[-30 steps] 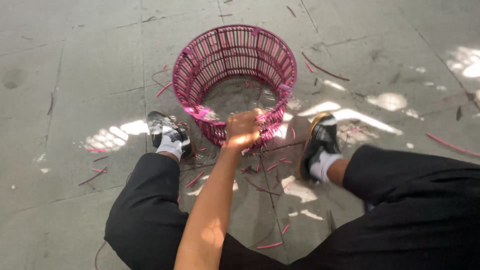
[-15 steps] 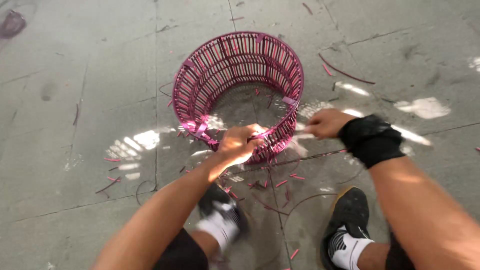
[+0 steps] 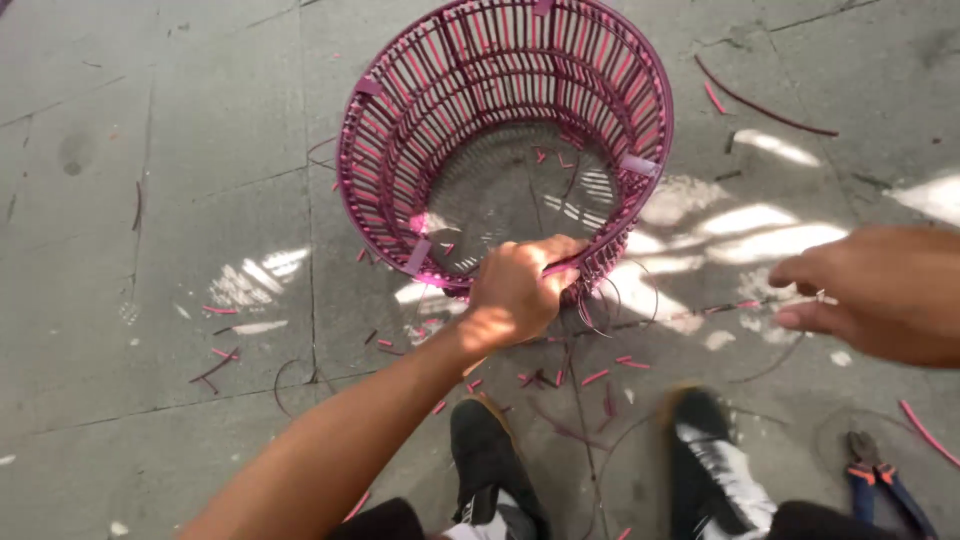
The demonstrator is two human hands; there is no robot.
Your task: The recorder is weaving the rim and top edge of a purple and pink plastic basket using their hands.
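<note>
Since half a sec ago the right hand (image 3: pixel 880 295) has pulled away from the basket (image 3: pixel 505 150) to the right, fingers loosely curled, holding nothing I can see. Left hand (image 3: pixel 518 290) is fisted tight on the near rim. Basket's on the concrete floor (image 3: pixel 150 200) in front of the shoes (image 3: pixel 600 470), tilted w/ its open mouth up: round, magenta slats, bare wire bottom. Pliers (image 3: pixel 880 475) lie bottom right, pink offcuts (image 3: pixel 590 378) scattered about.

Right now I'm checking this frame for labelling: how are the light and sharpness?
Head view: hard sunlight leaves bright dappled patches on the concrete floor; the pink woven basket and left hand gripping its rim are fairly sharp; the right hand looks slightly motion-blurred; the pliers lie in shade.
</note>
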